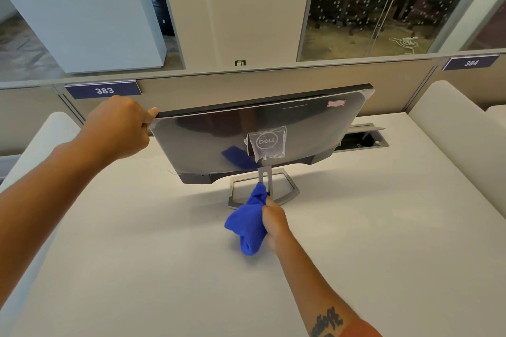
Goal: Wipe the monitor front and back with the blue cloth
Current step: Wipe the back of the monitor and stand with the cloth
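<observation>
**Back of the monitor faces the wiper, cloth down at the stand**

Head view: The monitor [246,131] stands on the white table [137,268] with its glossy grey back turned toward the person, tilted so the top edge leans away. The left hand [120,128] holds the upper corner at about 10 o'clock from the logo, its grip curled round the edge with the thumb on the top rim. The right hand [273,220] pinches the bunched blue cloth [247,223] low at 6 o'clock, just in front of the stand [264,186], the cloth's upper tip touching or nearly touching the stand's neck.

The step in hand looks like wiping the back. It would go best with the left hand bracing the corner firmly so the panel cannot rock or swivel, and with the cloth opened flatter before sweeping in long overlapping passes. The clear plastic film [269,142] taped over the logo could snag or peel, so light pressure there seems wise.

The screen side is entirely hidden, so its state cannot be judged. The right hand's fingers are mostly buried in cloth. Whether the open cable hatch [361,141] at 3 o'clock holds any cables is hard to make out.
</observation>
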The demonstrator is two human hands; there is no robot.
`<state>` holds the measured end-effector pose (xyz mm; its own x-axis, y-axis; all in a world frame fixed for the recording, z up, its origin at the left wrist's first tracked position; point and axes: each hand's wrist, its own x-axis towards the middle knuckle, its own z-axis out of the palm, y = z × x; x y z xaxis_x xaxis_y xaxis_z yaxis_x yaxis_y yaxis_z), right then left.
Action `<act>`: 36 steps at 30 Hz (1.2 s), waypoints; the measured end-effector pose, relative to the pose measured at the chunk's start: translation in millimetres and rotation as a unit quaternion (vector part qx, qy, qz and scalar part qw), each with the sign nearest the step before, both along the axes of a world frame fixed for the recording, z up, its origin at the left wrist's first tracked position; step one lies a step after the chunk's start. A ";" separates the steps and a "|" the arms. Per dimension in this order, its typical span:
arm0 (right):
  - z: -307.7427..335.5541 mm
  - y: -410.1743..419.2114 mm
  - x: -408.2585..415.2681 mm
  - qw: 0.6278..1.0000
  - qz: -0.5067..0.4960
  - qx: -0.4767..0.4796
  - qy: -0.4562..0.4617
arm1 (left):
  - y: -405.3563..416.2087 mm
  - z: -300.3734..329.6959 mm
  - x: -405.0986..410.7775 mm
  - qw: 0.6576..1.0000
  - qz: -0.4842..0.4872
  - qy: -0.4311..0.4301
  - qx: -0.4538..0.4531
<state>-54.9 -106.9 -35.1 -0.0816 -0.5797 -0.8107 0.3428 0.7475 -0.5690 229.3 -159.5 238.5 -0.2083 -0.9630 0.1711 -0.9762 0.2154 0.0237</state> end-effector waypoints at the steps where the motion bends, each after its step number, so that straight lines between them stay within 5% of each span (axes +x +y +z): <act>1: 0.0 4.0 -0.2 0.998 -0.017 -0.006 -0.066 | 0.2 0.5 -0.1 1.000 -0.001 0.002 0.002; 4: 2.7 9.1 -5.8 0.989 -0.051 -0.056 -0.130 | 0.8 1.5 0.5 1.000 -0.002 -0.005 0.006; 7: 6.4 4.3 -6.4 0.996 0.044 -0.071 0.035 | 1.0 0.1 1.1 1.000 -0.003 -0.006 0.008; 10: 8.0 2.5 -4.8 0.952 0.172 -0.090 0.235 | -0.5 -0.7 2.7 1.000 -0.009 -0.004 0.007; 18: 8.3 -7.3 -11.7 0.918 0.251 -0.047 0.304 | -5.6 -0.7 4.1 1.000 -0.013 -0.009 0.000; 26: 28.8 1.0 6.0 0.942 0.224 0.006 0.249 | -1.4 0.9 2.0 1.000 -0.010 -0.011 -0.001; 29: 21.7 5.3 26.9 0.982 0.115 -0.063 0.135 | -1.4 1.1 2.4 1.000 -0.011 -0.003 -0.002; 32: 25.3 -3.6 49.5 0.968 -0.002 -0.184 0.168 | -1.9 0.2 4.1 1.000 -0.016 -0.003 -0.008; 36: 44.4 -25.2 84.4 0.955 -0.088 -0.225 0.173 | -2.4 -0.3 5.5 1.000 -0.025 -0.015 -0.010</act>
<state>29.5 -132.0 9.4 -0.4281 -0.8158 -0.3889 0.1731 0.3483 -0.9213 234.9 -161.9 238.2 -0.2613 -0.9479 0.1824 -0.9645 0.2639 -0.0104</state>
